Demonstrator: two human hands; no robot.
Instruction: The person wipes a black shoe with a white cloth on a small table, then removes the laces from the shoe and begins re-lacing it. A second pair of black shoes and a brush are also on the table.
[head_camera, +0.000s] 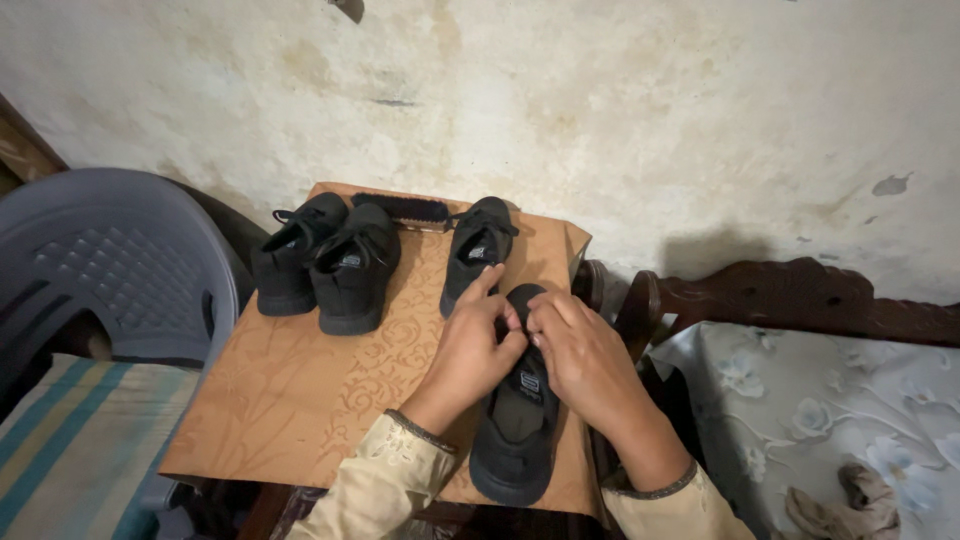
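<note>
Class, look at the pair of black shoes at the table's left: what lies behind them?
A dark shoe brush lies behind the pair of black shoes, against the wall. Its left end is hidden by the shoes.

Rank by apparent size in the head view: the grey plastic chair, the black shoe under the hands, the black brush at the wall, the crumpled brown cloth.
1. Grey plastic chair, largest.
2. Black shoe under the hands, though nearness to the camera inflates it.
3. Black brush and crumpled brown cloth: they look alike, and the cloth lies nearer, so unranked.
</note>
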